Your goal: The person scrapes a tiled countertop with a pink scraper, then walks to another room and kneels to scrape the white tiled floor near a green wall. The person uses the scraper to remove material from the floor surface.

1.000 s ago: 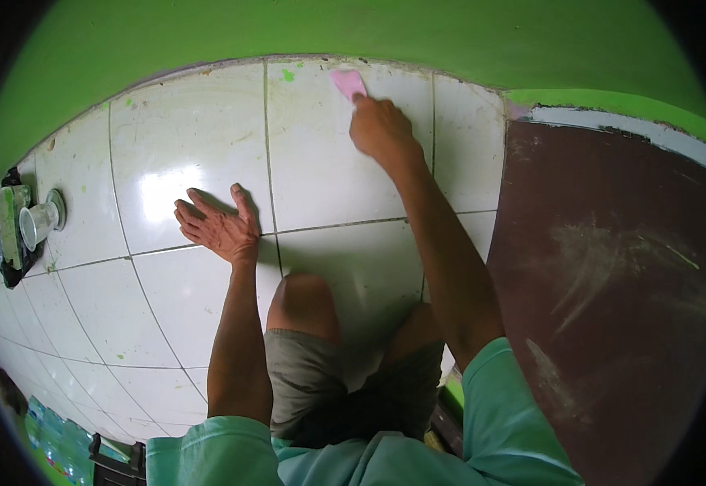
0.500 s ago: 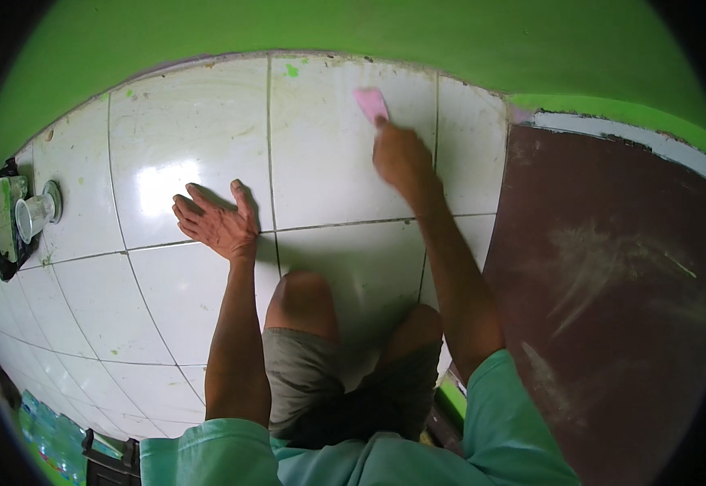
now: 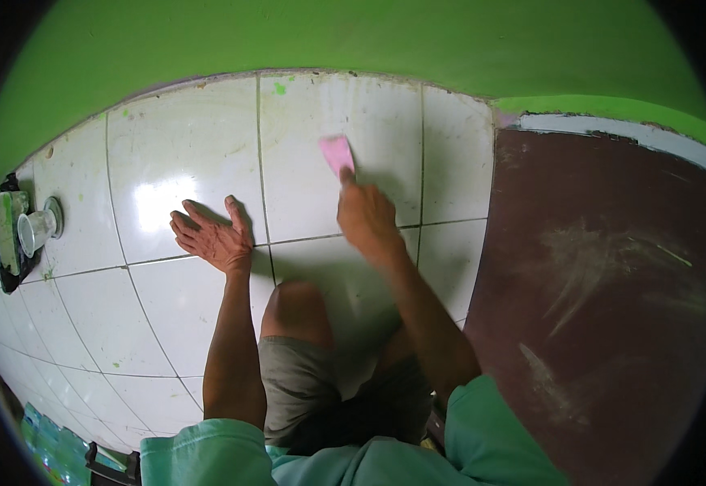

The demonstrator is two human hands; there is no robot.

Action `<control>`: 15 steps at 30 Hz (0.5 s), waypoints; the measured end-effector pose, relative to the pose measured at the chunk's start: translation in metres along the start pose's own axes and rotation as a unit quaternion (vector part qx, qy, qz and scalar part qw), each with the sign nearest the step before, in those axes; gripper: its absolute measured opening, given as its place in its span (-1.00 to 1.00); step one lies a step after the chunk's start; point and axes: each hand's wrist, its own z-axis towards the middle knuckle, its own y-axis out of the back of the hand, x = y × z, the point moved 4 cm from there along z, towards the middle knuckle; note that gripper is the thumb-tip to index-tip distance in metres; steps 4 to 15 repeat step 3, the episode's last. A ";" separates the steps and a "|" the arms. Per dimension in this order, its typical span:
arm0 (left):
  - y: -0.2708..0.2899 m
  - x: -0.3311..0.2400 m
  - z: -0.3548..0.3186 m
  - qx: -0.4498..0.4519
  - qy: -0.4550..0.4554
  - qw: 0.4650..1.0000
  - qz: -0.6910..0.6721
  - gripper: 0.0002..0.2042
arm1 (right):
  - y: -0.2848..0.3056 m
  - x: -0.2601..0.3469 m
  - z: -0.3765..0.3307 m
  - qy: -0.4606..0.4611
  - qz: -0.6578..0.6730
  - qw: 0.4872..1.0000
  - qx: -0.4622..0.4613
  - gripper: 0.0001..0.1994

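Note:
My right hand point(image 3: 367, 219) is closed around the handle of a scraper with a flat pink blade point(image 3: 337, 155). The blade points away from me over a white floor tile point(image 3: 304, 194); whether its edge touches the tile I cannot tell. To the left, my left hand point(image 3: 217, 237) lies flat on the tiles with fingers spread, holding nothing. Green paint spots point(image 3: 281, 87) mark the tile near the wall, beyond the scraper. Dirt and faint smears show on the tiles along that edge.
A green wall point(image 3: 353, 36) borders the tiles ahead. At far left stand a clear plastic cup point(image 3: 35, 231) and a green-and-grey block point(image 3: 10, 231) on black plastic. A dusty dark brown surface point(image 3: 596, 267) lies to the right. My bent knee point(image 3: 298, 308) is close behind my left hand.
My right hand has drawn the scraper back toward me and slightly left, away from the wall. My left hand stays flat on the tiles. The view has shifted slightly.

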 end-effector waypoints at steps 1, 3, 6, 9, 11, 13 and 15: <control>0.001 -0.003 0.000 0.004 0.002 1.000 0.001 -0.17 | -0.009 -0.004 -0.016 -0.020 0.004 1.000 0.016 -0.52; 0.001 -0.002 -0.002 0.007 0.004 1.000 0.005 -0.16 | -0.026 -0.007 -0.034 -0.059 -0.004 0.996 0.060 -0.44; 0.001 -0.002 -0.002 0.007 0.004 1.000 0.005 -0.16 | -0.026 -0.007 -0.034 -0.059 -0.004 0.996 0.060 -0.44; 0.001 -0.002 -0.002 0.007 0.004 1.000 0.005 -0.16 | -0.026 -0.007 -0.034 -0.059 -0.004 0.996 0.060 -0.44; 0.001 -0.002 -0.002 0.007 0.004 1.000 0.005 -0.16 | -0.026 -0.007 -0.034 -0.059 -0.004 0.996 0.060 -0.44; 0.001 -0.002 -0.002 0.007 0.004 1.000 0.005 -0.16 | -0.026 -0.007 -0.034 -0.059 -0.004 0.996 0.060 -0.44; 0.001 -0.002 -0.002 0.007 0.004 1.000 0.005 -0.16 | -0.026 -0.007 -0.034 -0.059 -0.004 0.996 0.060 -0.44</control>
